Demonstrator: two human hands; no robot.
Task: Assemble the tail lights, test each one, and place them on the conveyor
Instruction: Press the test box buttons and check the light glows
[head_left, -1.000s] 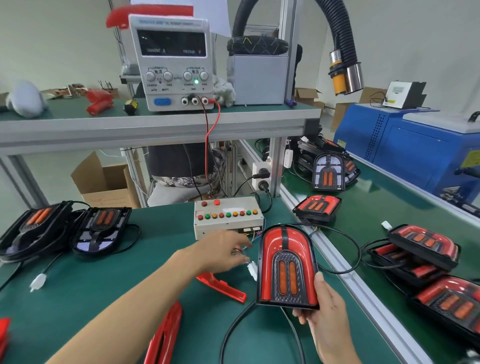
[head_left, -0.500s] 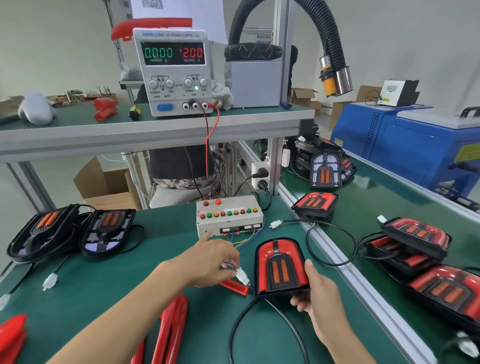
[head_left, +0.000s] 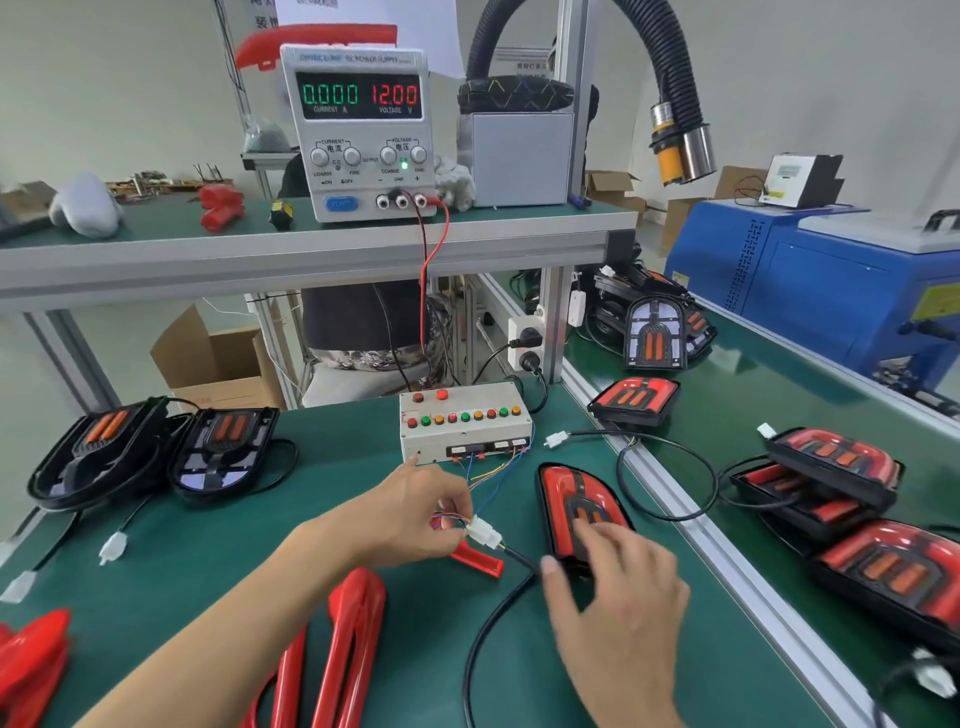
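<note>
I see the red tail light (head_left: 569, 499) lying face up on the green bench, just beside the conveyor (head_left: 753, 415) edge — its black cable (head_left: 493, 608) runs to a white connector (head_left: 483, 532) at my left.

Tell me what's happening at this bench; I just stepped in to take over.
A person is testing a red tail light lying on the green bench. The left hand pinches the white connector below the button test box; the right hand rests on the light. The power supply reads 12.00 volts, zero current.
</note>
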